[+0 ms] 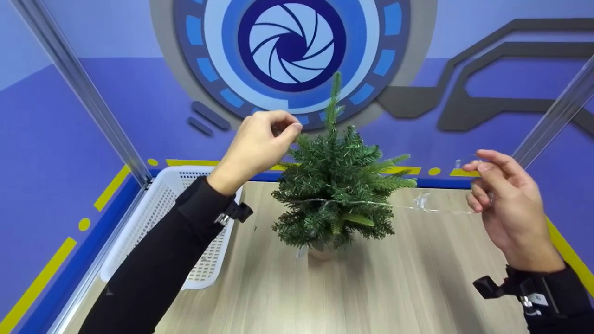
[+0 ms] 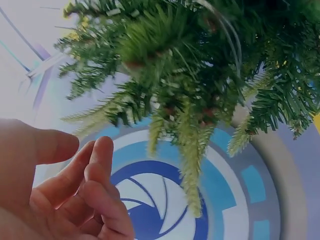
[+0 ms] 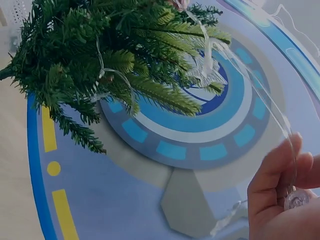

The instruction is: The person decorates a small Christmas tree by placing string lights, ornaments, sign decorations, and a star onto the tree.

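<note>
A small artificial Christmas tree (image 1: 332, 185) stands upright in the middle of the table, its base (image 1: 322, 253) mostly under the branches. Across its front runs a thin clear light string (image 1: 366, 202) with transparent plastic pieces, stretching right to my right hand (image 1: 513, 204). That hand pinches the string between thumb and fingers. A round clear bead (image 3: 298, 200) lies against its palm in the right wrist view. My left hand (image 1: 260, 141) hovers beside the tree's upper left branches, and the left wrist view shows its fingers (image 2: 102, 157) loosely bent with nothing between them and the thumb.
A white perforated plastic basket (image 1: 204, 273) stands on the left of the wooden table (image 1: 278, 301), partly behind the left sleeve. A blue printed wall (image 1: 139, 88) rises close behind the tree, with metal posts (image 1: 100, 93) at the corners.
</note>
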Tool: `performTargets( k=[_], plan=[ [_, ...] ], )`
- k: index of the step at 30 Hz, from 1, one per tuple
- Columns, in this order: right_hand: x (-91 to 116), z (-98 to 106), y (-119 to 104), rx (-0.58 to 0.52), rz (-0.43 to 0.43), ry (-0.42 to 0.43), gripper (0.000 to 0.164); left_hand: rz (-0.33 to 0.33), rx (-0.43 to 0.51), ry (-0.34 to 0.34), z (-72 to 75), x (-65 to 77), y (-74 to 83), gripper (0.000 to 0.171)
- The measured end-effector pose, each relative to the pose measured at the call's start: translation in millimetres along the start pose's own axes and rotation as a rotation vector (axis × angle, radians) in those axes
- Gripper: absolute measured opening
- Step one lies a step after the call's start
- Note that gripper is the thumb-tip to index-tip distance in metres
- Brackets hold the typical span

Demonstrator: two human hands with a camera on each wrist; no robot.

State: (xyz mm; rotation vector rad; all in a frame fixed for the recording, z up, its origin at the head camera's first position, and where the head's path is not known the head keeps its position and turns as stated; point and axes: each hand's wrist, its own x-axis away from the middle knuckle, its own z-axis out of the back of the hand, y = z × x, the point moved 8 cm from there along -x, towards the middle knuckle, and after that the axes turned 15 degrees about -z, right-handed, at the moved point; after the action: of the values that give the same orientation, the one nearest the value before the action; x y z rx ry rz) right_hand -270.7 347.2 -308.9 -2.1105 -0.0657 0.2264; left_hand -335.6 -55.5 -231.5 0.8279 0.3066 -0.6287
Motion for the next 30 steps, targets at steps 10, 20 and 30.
performTargets(
  k=[10,20,30],
  plan=[
    [-34.7,-19.5,9.7,0.092,-0.07,-0.004,0.043,0.064,0.005,-0.157,-25.4,-34.0,-32.8,0.022],
    [-74.8,-45.4,15.0,0.35,-0.176,0.039,0.042,-0.007,0.021,-0.389,-50.1,-65.3,-44.2,0.03],
    [-103.6,-86.4,13.1,0.544,-0.194,-0.078,0.034,-0.087,0.037,-0.462,-68.7,-83.0,-42.8,0.027]
  ],
)
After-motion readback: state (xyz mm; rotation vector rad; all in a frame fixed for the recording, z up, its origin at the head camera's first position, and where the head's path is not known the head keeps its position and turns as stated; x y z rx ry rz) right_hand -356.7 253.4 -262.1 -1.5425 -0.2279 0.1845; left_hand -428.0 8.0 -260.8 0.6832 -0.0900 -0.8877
